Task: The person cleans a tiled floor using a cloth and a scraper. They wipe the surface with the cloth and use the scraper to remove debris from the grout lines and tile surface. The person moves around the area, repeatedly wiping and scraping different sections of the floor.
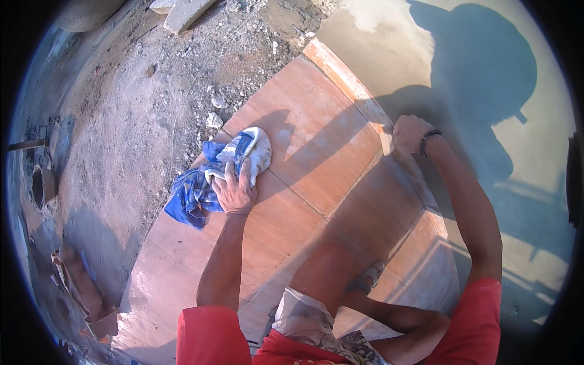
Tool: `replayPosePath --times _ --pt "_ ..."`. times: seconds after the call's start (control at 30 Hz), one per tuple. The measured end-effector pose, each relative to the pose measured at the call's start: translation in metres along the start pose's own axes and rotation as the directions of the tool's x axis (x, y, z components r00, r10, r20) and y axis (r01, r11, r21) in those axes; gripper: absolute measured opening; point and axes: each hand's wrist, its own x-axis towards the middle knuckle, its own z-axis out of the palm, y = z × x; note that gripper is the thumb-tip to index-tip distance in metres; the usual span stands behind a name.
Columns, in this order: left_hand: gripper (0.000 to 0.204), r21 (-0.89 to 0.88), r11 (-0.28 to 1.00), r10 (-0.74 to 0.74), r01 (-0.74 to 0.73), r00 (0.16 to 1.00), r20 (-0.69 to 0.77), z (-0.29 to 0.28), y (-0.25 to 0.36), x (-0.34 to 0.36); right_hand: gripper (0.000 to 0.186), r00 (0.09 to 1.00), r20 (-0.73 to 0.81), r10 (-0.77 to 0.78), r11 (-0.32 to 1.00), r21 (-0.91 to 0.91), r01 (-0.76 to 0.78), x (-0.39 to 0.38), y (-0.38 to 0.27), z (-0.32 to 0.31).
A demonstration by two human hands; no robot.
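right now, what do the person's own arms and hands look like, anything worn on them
Both arms come out of short, plain red fabric sleeves, with bare forearms below. The bare left hand has no glove, and nothing shows on its wrist. The bare right hand is gloveless too, with a dark, narrow bracelet, apparently beaded or braided, around the wrist.
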Motion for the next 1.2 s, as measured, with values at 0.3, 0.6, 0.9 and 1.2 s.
replayPosePath --times 0.3,0.6,0.9,1.2 --pt "0.057 -0.011 1.0 -0.012 0.012 0.999 0.029 0.003 0.009 -0.001 0.021 0.967 0.148 -0.208 0.857 -0.449 0.253 0.122 -0.093 -0.052" --pt "0.057 -0.029 0.999 0.028 -0.029 0.999 -0.025 0.003 0.0 -0.005 0.022 0.746 -0.044 -0.664 0.535 -0.725 0.433 0.172 -0.196 -0.193" --pt "0.062 -0.068 0.997 0.027 -0.024 0.999 0.043 -0.004 0.004 -0.001 0.021 0.943 -0.006 -0.333 0.826 -0.484 0.289 0.138 -0.124 -0.087" --pt "0.062 -0.091 0.996 0.015 -0.011 0.999 0.042 0.004 0.016 0.005 0.024 0.676 -0.662 -0.322 0.925 -0.067 0.374 0.149 -0.204 -0.2"
